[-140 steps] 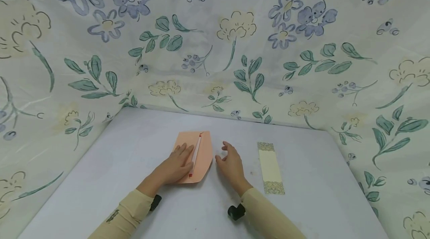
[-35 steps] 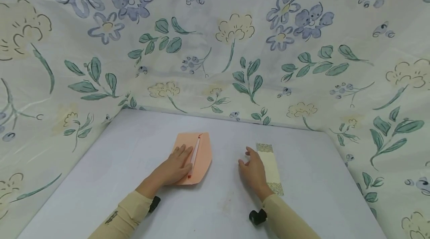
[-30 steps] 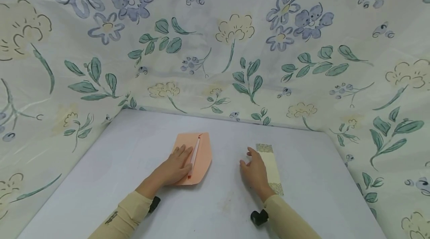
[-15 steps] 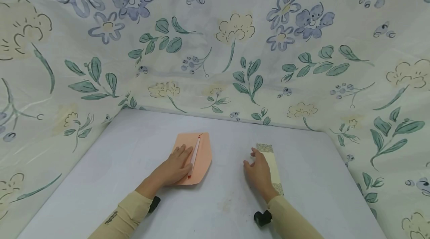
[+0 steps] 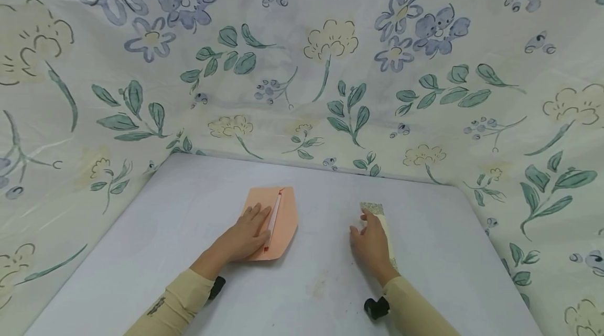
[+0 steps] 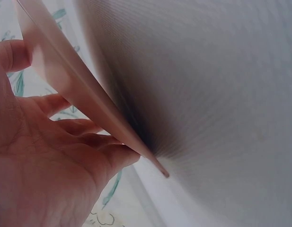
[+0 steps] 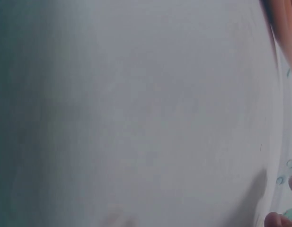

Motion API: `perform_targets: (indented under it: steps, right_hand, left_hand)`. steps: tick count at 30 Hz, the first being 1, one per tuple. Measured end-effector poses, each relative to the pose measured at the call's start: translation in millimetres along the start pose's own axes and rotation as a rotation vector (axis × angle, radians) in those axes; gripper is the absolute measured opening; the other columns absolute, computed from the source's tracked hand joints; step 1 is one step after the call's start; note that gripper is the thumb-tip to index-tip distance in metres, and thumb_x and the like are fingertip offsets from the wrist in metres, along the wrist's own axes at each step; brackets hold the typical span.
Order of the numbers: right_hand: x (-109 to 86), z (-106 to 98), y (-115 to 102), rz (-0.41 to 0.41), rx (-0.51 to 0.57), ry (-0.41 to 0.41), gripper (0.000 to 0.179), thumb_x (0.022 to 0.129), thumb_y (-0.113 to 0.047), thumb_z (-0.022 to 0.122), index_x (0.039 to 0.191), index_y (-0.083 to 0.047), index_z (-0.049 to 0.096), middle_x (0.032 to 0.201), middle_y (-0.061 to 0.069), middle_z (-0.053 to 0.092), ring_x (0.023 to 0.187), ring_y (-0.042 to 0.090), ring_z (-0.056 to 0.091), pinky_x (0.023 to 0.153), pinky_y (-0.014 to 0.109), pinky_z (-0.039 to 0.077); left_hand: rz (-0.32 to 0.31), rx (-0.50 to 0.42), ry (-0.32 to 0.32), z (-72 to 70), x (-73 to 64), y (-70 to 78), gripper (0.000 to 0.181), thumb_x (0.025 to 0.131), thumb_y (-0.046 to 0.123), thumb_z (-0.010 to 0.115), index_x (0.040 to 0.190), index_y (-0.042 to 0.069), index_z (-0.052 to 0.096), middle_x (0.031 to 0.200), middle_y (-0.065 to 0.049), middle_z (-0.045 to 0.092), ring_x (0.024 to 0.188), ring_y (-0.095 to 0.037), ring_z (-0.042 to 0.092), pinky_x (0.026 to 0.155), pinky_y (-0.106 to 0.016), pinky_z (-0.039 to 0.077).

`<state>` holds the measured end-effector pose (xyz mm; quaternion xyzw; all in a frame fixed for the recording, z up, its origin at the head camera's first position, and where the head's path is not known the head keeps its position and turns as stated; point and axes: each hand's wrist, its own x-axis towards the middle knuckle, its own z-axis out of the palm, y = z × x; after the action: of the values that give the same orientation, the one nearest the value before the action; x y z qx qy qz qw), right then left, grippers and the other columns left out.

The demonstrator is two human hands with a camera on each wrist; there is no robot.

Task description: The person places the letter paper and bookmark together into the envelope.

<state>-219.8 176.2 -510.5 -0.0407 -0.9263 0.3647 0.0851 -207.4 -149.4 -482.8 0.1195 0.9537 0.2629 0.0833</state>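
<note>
A peach paper envelope [image 5: 287,228] lies left of centre on the white table, with a narrow white strip [image 5: 274,215] with red ends along its middle. My left hand [image 5: 246,235] rests on its left part with the fingers extended. In the left wrist view the envelope [image 6: 82,92] is seen edge-on against the fingers of the left hand [image 6: 51,156]. To the right, my right hand [image 5: 371,246] hovers loosely bent over a cream card [image 5: 373,208] with glittery gold ends, covering much of it. Only fingertips [image 7: 277,219] show in the right wrist view. Contact with the card cannot be told.
The white tabletop [image 5: 325,294] has faint brownish smudges near its middle. A flower-patterned cloth [image 5: 288,84] hangs behind and at both sides. Black wrist cameras, one of them this dark camera [image 5: 376,307], sit below the sleeves.
My right hand has moved right, from beside the envelope to over the cream card, covering more of it. My left hand and the envelope have stayed nearly in place.
</note>
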Motion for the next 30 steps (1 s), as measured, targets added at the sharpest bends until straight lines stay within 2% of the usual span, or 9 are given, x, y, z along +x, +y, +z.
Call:
perform_targets:
  steps: [3,9,16,25,30]
  right_hand:
    - [0.9,-3.5,4.1,-0.001,-0.017,0.001,0.06,0.095,-0.016,0.068,0.147,0.002,0.046,0.13,0.017,0.062,0.085,0.02,0.056,0.069,0.033,0.045]
    - [1.4,-10.1,8.8,0.031,-0.049,-0.007,0.061,0.095,-0.018,0.068,0.148,0.001,0.046,0.132,0.016,0.061,0.1,0.026,0.059,0.08,0.042,0.049]
    - [1.5,-15.8,11.9,0.035,-0.066,0.023,0.063,0.094,-0.019,0.069,0.148,0.002,0.045,0.13,0.018,0.062,0.111,0.034,0.058,0.088,0.05,0.049]
    - [-0.2,-24.1,25.0,0.04,-0.115,0.056,0.072,0.093,-0.02,0.068,0.153,0.003,0.036,0.129,0.021,0.063,0.116,0.042,0.054,0.095,0.058,0.042]
    - [0.5,-29.9,29.2,0.074,-0.153,0.054,0.077,0.093,-0.024,0.069,0.155,0.004,0.033,0.132,0.024,0.06,0.12,0.045,0.051,0.1,0.062,0.037]
  left_hand:
    - [0.005,0.003,0.004,0.2,0.6,0.0,0.067,0.101,0.027,0.051,0.159,0.003,0.03,0.165,-0.028,0.019,0.152,-0.048,0.014,0.12,-0.062,0.019]
    - [0.0,-0.003,0.0,1.1,1.7,-2.3,0.067,0.101,0.028,0.052,0.16,0.004,0.03,0.165,-0.027,0.019,0.152,-0.047,0.013,0.12,-0.063,0.019]
    - [0.004,-0.008,0.001,0.1,1.7,-3.2,0.067,0.101,0.028,0.052,0.16,0.004,0.029,0.165,-0.027,0.019,0.152,-0.047,0.013,0.119,-0.063,0.02]
    - [0.015,-0.002,0.0,1.0,1.9,-3.9,0.068,0.102,0.028,0.051,0.16,0.003,0.027,0.165,-0.027,0.018,0.152,-0.048,0.013,0.12,-0.062,0.019]
    - [0.017,-0.004,0.001,1.2,1.1,-4.4,0.069,0.102,0.029,0.051,0.16,0.003,0.027,0.165,-0.027,0.018,0.152,-0.047,0.013,0.121,-0.061,0.018]
